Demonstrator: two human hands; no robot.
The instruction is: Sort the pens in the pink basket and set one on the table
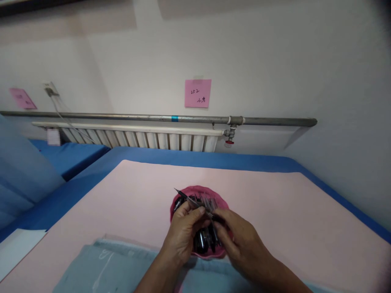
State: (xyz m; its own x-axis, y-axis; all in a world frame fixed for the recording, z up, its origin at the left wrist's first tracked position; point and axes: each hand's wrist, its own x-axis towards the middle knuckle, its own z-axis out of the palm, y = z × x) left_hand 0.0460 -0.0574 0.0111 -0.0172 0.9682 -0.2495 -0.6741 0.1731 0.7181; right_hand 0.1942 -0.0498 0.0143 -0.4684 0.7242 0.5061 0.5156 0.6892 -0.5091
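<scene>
Above a pink scalloped basket (224, 202), both my hands meet at a slim pen (193, 201). The pen has a clear barrel, a dark grip and a bare tip that points up and to the left. My left hand (182, 232) is closed round the barrel between thumb and fingers. At the pen's rear end, my right hand (241, 238) pinches a dark part; whether it is a cap or the pen's own end, I cannot tell. Black pen parts (203, 240) and clear tubes (210, 201) fill the basket, partly hidden behind my hands.
A pink sheet (122, 203) covers the blue table (195, 156). Folded blue-grey cloth (122, 264) lies at the near edge, white paper (18, 248) at the left. Behind stand a radiator (152, 138), a pipe (128, 117) and a red-handled valve (229, 142).
</scene>
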